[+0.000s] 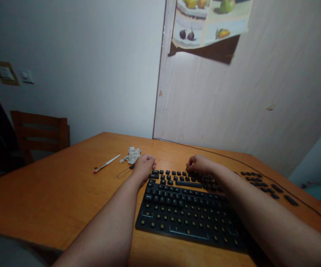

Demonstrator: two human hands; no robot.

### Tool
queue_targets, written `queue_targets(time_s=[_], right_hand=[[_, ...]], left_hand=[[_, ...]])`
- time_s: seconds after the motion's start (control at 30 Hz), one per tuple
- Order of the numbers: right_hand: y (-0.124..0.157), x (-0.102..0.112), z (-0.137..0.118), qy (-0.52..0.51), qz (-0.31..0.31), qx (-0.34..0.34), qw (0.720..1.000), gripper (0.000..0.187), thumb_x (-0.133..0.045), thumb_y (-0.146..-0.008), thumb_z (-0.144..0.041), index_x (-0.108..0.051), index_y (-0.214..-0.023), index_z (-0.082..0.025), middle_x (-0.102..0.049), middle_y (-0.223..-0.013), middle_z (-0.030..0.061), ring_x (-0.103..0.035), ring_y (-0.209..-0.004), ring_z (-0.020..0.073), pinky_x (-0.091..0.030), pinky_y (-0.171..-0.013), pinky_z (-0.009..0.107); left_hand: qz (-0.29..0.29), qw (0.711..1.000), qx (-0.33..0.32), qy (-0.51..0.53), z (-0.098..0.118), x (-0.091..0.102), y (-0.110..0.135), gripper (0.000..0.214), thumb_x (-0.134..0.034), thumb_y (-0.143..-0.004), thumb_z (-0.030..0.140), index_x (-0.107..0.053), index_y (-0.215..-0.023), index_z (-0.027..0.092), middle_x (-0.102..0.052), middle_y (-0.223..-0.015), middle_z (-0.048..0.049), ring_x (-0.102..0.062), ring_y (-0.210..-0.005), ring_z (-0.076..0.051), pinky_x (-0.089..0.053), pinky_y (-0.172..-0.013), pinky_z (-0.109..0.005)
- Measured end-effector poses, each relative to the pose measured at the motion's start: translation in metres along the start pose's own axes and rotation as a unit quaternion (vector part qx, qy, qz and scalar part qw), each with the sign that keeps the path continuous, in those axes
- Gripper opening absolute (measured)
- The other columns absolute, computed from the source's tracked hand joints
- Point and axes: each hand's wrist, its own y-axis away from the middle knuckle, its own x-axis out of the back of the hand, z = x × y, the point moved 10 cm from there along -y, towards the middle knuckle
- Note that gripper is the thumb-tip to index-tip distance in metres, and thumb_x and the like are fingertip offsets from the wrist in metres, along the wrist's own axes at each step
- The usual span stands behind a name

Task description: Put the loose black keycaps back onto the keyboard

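Note:
A black keyboard (188, 215) lies on the orange wooden table (52, 193). Its near rows show bare switch stems, and black keycaps (177, 174) sit in rows at its far edge. My left hand (145, 165) rests curled in a fist at the keyboard's far left corner; what it holds, if anything, is hidden. My right hand (198, 163) is closed, fingertips pinched down onto the far row of keycaps. Both forearms reach across the keyboard.
A white stick tool with a red tip (106, 164), a crumpled tissue (132, 154) and a thin wire loop (123, 173) lie left of my left hand. More keycaps (257, 180) lie at right. A black cable (232, 157) runs along the back. A wooden chair (39, 133) stands at left.

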Motion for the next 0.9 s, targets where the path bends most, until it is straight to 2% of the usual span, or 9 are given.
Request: queue_targets(time_s=[0.3,0.43,0.5,0.6,0.7,0.8,0.9], right_hand=[[-0.003,-0.001,0.001,0.022,0.005,0.009,1.000,0.032,-0.059,-0.094,-0.035,-0.060,-0.120,-0.017,-0.061,-0.120,0.0087,-0.062,-0.100,0.0213,-0.054,-0.084,0.041],[0.003,0.006,-0.003,0.028,0.029,0.023,0.999,0.029,-0.058,-0.094,-0.036,-0.062,-0.115,-0.016,-0.063,-0.115,0.0076,-0.063,-0.096,0.0195,-0.054,-0.082,0.040],[0.010,0.015,-0.009,0.028,0.051,0.034,0.998,0.026,-0.061,-0.092,-0.036,-0.065,-0.107,-0.015,-0.066,-0.106,0.0063,-0.063,-0.089,0.0181,-0.053,-0.078,0.036],[0.028,0.031,-0.022,0.023,0.092,0.061,0.994,0.018,-0.068,-0.083,-0.031,-0.070,-0.091,-0.015,-0.068,-0.084,0.0040,-0.062,-0.077,0.0166,-0.047,-0.068,0.027],[0.057,0.038,-0.038,0.009,0.104,0.098,0.990,0.014,-0.068,-0.079,-0.028,-0.072,-0.087,-0.017,-0.067,-0.071,0.0018,-0.058,-0.064,0.0140,-0.039,-0.057,0.024],[0.093,0.030,-0.053,-0.008,0.075,0.136,0.988,0.016,-0.063,-0.080,-0.030,-0.072,-0.090,-0.020,-0.067,-0.068,-0.0006,-0.055,-0.056,0.0120,-0.036,-0.052,0.023],[0.129,0.017,-0.067,-0.006,0.052,0.174,0.983,0.015,-0.065,-0.079,-0.034,-0.070,-0.086,-0.023,-0.065,-0.068,-0.0022,-0.055,-0.060,0.0125,-0.034,-0.052,0.023]], left_hand=[[-0.001,1.000,-0.004,-0.012,0.003,0.000,0.001,0.021,-0.062,-0.076,0.036,-0.058,-0.075,0.016,-0.063,-0.068,-0.0033,-0.056,-0.057,-0.012,-0.042,-0.058,-0.023],[0.002,1.000,0.004,0.001,-0.001,0.000,-0.001,0.022,-0.066,-0.073,0.037,-0.059,-0.074,0.016,-0.065,-0.069,-0.0040,-0.056,-0.058,-0.012,-0.042,-0.058,-0.023],[0.001,1.000,0.003,0.007,0.000,0.000,-0.001,0.022,-0.066,-0.073,0.037,-0.058,-0.073,0.016,-0.064,-0.068,-0.0038,-0.056,-0.058,-0.012,-0.043,-0.059,-0.023],[0.002,1.000,0.004,0.011,0.001,-0.001,0.000,0.021,-0.065,-0.074,0.036,-0.058,-0.073,0.016,-0.063,-0.067,-0.0033,-0.056,-0.058,-0.012,-0.043,-0.059,-0.023],[0.006,1.000,0.007,0.013,0.003,0.000,0.002,0.020,-0.066,-0.073,0.035,-0.059,-0.073,0.016,-0.063,-0.067,-0.0030,-0.056,-0.059,-0.012,-0.043,-0.060,-0.023],[0.008,1.000,0.007,0.009,0.005,-0.001,0.004,0.020,-0.066,-0.073,0.035,-0.059,-0.073,0.016,-0.064,-0.067,-0.0033,-0.056,-0.059,-0.012,-0.042,-0.059,-0.023],[0.007,1.000,0.007,0.004,0.007,-0.001,0.005,0.020,-0.065,-0.074,0.035,-0.059,-0.074,0.016,-0.064,-0.067,-0.0036,-0.056,-0.058,-0.012,-0.041,-0.057,-0.023]])
